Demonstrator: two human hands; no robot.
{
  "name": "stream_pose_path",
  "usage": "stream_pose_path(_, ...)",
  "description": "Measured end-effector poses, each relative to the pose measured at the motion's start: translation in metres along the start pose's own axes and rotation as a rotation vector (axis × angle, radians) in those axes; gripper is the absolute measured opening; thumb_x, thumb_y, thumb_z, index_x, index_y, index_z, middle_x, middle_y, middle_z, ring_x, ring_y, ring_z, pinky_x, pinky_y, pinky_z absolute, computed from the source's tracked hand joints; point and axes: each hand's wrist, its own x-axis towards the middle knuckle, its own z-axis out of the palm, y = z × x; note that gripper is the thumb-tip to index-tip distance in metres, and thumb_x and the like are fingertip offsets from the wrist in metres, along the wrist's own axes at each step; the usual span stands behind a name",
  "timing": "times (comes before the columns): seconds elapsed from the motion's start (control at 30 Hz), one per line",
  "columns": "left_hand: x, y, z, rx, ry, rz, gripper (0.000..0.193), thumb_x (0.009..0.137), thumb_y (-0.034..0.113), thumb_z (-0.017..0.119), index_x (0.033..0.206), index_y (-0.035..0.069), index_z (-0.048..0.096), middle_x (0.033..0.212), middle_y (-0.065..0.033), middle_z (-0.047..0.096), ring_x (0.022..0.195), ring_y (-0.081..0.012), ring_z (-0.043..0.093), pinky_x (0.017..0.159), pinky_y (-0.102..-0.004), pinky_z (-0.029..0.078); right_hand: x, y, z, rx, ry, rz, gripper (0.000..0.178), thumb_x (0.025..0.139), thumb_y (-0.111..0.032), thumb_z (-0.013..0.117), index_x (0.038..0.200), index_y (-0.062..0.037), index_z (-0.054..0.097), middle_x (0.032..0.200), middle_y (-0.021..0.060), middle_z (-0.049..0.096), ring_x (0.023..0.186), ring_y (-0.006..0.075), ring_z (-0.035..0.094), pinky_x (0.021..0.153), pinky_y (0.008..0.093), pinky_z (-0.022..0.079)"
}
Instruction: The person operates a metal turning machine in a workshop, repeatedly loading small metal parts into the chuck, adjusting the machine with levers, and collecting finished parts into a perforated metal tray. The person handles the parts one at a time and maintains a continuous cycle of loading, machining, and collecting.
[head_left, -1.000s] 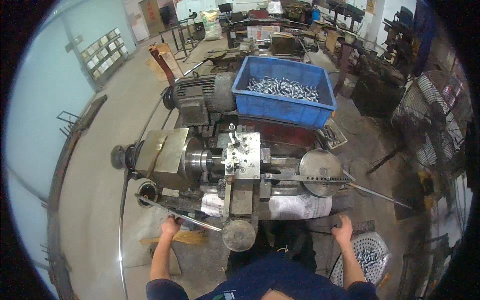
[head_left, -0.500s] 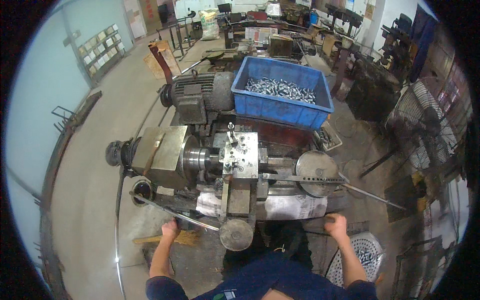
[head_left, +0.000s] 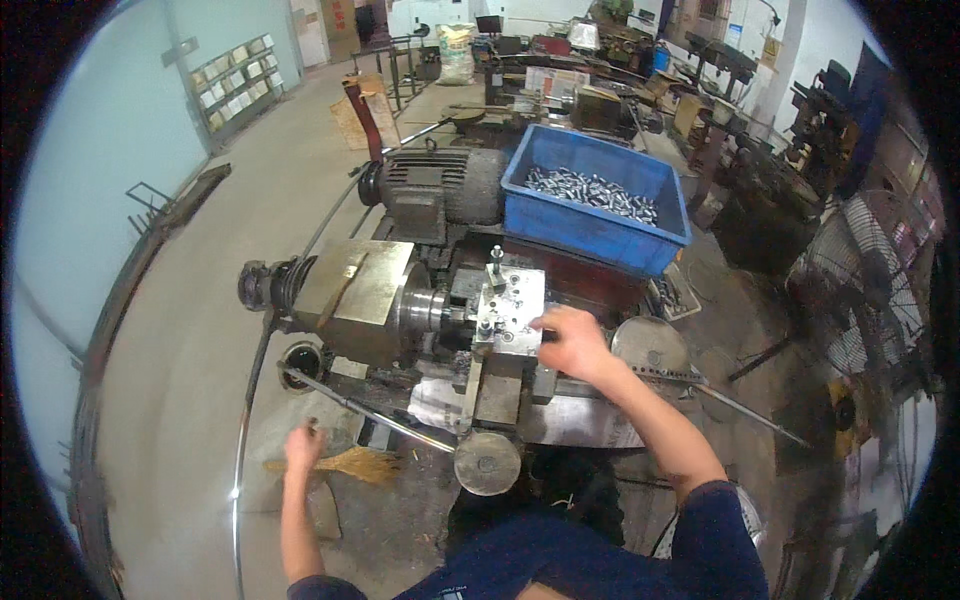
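Observation:
My right hand [head_left: 577, 343] is closed at the right edge of the silver tool block [head_left: 513, 290] on a small lathe; whatever its fingers grip is hidden. My left hand [head_left: 303, 447] is closed in a pinch, low on the left, above the straw hand broom [head_left: 362, 464]. A small dark spot shows at its fingertips, too small to name. Close by it, a long metal lever [head_left: 385, 418] slants down to a round disc [head_left: 488, 463] at the front of the slide. Left of the tool block sits the spindle chuck [head_left: 422, 310], beside the boxy headstock [head_left: 360, 290].
Behind the lathe stand a blue crate [head_left: 600, 225] of small shiny metal parts [head_left: 590, 192] and a grey motor [head_left: 445, 185]. A round plate [head_left: 650, 345] and a rod [head_left: 755, 412] extend at the right. A caged fan [head_left: 855, 270] stands beyond. A cup of dark liquid [head_left: 300, 365] is left.
My right hand has moved up and left from the front edge to the tool block. My left hand has shifted left, away from the lever. The view has tilted and shifted slightly.

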Motion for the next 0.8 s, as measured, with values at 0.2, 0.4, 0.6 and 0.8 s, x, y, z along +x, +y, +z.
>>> stream_pose_path(0.2,-0.033,-0.037,-0.135,0.046,0.528,-0.074,0.029,0.081,0.025,0.057,0.103,0.006,0.060,0.073,-0.0152,0.062,0.065,-0.0308,0.060,0.059,-0.0390,0.047,0.089,-0.032,0.081,-0.128,-0.270,-0.045,0.029,0.054,-0.020,0.060,0.077,-0.0042,0.067,0.081,0.0165,0.062,0.084,0.0355,0.056,0.078,0.0403,0.046)
stream_pose_path(0.4,-0.072,-0.042,-0.101,0.212,0.320,-0.449,0.049,0.070,0.042,0.065,0.097,0.001,0.059,0.087,-0.0186,0.063,0.081,-0.0358,0.060,0.071,-0.0443,0.046,0.105,-0.033,0.103,-0.172,-0.427,0.057,0.026,0.051,-0.019,0.060,0.070,-0.0014,0.066,0.078,0.0212,0.062,0.078,0.0374,0.060,0.074,0.0391,0.050)
stream_pose_path(0.6,-0.105,0.017,-0.076,0.173,0.368,-0.458,0.049,0.067,0.035,0.067,0.099,0.000,0.058,0.077,-0.0205,0.062,0.073,-0.0377,0.060,0.066,-0.0451,0.047,0.104,-0.044,0.104,-0.194,-0.444,0.058,0.024,0.052,-0.018,0.061,0.068,-0.0019,0.066,0.073,0.0205,0.062,0.076,0.0352,0.060,0.071,0.0399,0.050)
stream_pose_path(0.8,-0.106,0.042,-0.083,0.183,0.375,-0.440,0.039,0.068,0.031,0.065,0.092,0.001,0.058,0.068,-0.0205,0.060,0.066,-0.0383,0.059,0.061,-0.0454,0.047,0.096,-0.025,0.068,-0.329,-0.327,-0.037,0.023,0.053,-0.020,0.060,0.069,-0.0058,0.067,0.076,0.0179,0.062,0.080,0.0339,0.057,0.077,0.0389,0.047)
